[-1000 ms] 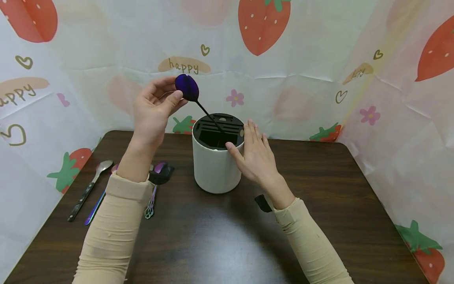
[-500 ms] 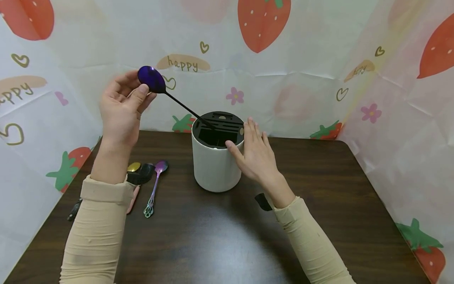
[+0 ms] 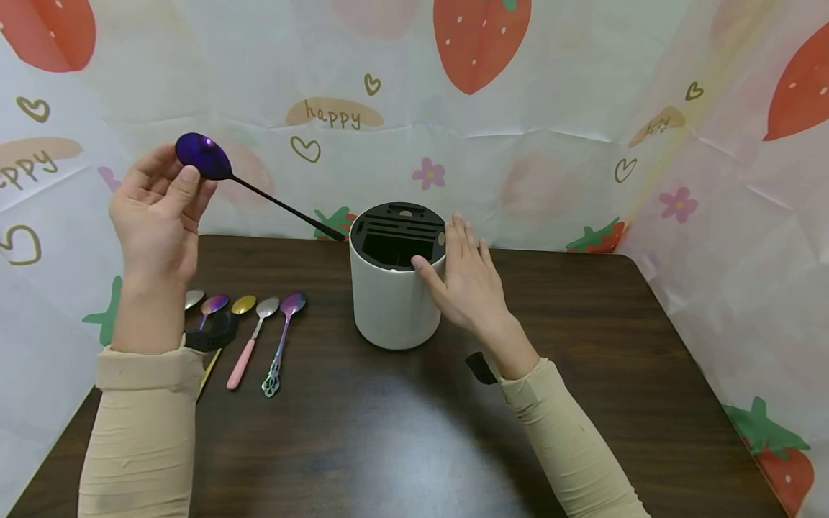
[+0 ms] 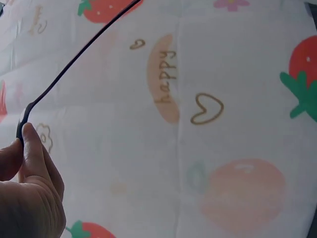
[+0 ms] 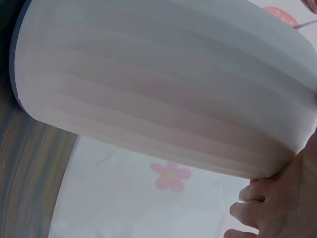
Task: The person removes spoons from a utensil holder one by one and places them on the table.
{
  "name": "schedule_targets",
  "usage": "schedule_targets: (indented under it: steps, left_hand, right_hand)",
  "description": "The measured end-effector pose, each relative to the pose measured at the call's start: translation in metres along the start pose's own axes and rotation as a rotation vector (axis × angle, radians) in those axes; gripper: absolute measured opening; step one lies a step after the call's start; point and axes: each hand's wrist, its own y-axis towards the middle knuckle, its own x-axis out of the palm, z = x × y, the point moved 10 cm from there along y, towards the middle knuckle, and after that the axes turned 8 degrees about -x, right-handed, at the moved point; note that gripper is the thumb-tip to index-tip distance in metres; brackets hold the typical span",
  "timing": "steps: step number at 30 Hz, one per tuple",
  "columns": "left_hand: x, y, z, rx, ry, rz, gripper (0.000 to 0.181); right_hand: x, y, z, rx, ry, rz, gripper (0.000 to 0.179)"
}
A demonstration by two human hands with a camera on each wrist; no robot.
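Observation:
My left hand (image 3: 158,208) pinches a dark purple spoon (image 3: 204,156) by its bowl, between thumb and fingers. The spoon's thin black handle slopes down to the right, its tip beside the rim of a white round utensil holder (image 3: 395,309). In the left wrist view the handle of the spoon (image 4: 74,58) runs up and away from the fingers. The holder has a black slotted top with a wide dark opening. Against its right side rests my right hand (image 3: 466,288), fingers straight, thumb at the front rim. The right wrist view shows the holder's wall (image 5: 163,84) close up.
Left of the holder several spoons lie in a row on the dark wooden table (image 3: 388,446). Among them are a purple spoon (image 3: 278,352), a pink-handled spoon (image 3: 249,352) and a gold spoon (image 3: 243,305). The left forearm covers part of the row. A strawberry-print cloth (image 3: 544,93) hangs behind.
My left hand has moved left with the spoon, and its handle has come out of the holder's top to a place beside the rim. The right hand has stayed on the holder.

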Motion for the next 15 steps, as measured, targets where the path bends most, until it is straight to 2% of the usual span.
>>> schedule_targets:
  steps: [5,10,15]
  left_hand:
    - [-0.026,-0.001,0.003,-0.039,-0.007,0.046,0.035]
    - [-0.046,-0.007,-0.002,-0.091,0.086,0.058,0.034]
    - [-0.064,-0.013,-0.018,-0.152,0.208,0.053,0.031]
  right_hand:
    - [-0.001,0.0,-0.001,0.005,-0.003,0.001,0.1]
    - [-0.002,0.0,-0.001,0.003,-0.003,0.007,0.101]
    - [-0.001,0.001,-0.002,0.001,0.005,0.003,0.102]
